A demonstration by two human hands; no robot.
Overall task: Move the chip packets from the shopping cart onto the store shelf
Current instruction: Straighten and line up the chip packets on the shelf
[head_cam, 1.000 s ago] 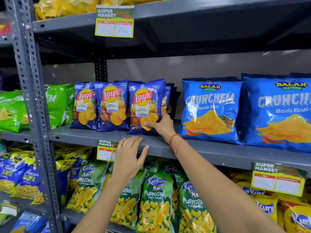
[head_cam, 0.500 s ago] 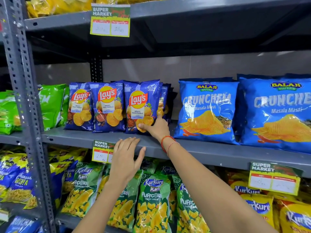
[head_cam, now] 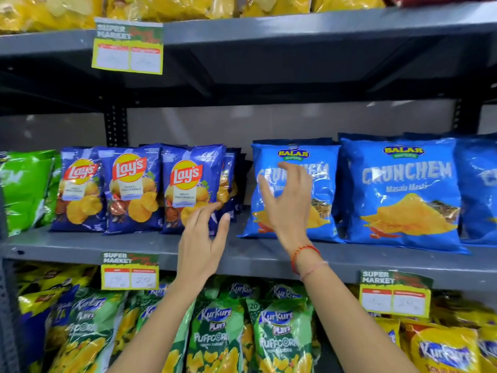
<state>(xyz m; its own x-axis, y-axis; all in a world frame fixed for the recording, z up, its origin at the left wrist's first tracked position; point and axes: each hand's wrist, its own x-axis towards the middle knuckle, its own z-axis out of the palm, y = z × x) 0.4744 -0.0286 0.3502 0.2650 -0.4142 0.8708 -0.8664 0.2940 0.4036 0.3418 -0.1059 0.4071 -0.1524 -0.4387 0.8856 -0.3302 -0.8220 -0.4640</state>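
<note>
Head: grey metal shelf, stocked chip packets.

Both forearms bare, no sleeves in view. Right wrist carries 2 bands: thin red-orange thread bracelet and thinner pale pink thread just below it.

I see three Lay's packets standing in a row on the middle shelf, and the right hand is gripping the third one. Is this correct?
Not quite. The head view shows the right hand open and empty, fingers spread in front of the Balaji Crunchem packet, not gripping the third Lay's packet. The three Lay's packets do stand in a row on the middle shelf.
</note>
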